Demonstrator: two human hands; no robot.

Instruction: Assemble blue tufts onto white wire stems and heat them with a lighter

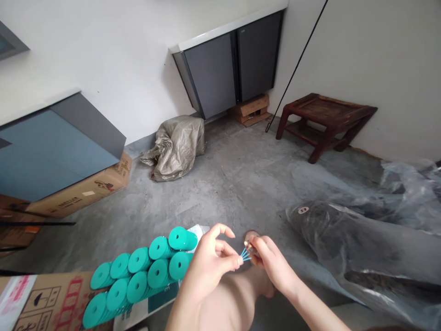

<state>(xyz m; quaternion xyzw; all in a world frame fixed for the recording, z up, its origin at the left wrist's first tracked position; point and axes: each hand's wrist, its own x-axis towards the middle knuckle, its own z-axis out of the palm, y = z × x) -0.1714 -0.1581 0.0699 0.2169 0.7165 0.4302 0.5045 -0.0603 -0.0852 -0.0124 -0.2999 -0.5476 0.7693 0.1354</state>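
Note:
My left hand (215,257) pinches a few thin light-blue strands (245,254) between thumb and finger, its index finger raised and curved. The strands fan out toward my right hand (267,253), whose fingers are closed just beside them. A small bright spot, perhaps a flame or a glint, shows by its fingertips; what this hand holds is hidden. Left of my left hand, two rows of teal rolls with centre holes (138,287) lie side by side on a white and green box (151,308). My bare leg (227,303) is beneath both hands.
A printed cardboard box (51,303) stands at lower left. Clear plastic wrapping (344,243) covers a dark bulky thing on the right. Farther off are a crumpled grey sack (179,147), a low wooden stool (327,115), dark wall cabinets (213,73) and a thin black rod (298,64).

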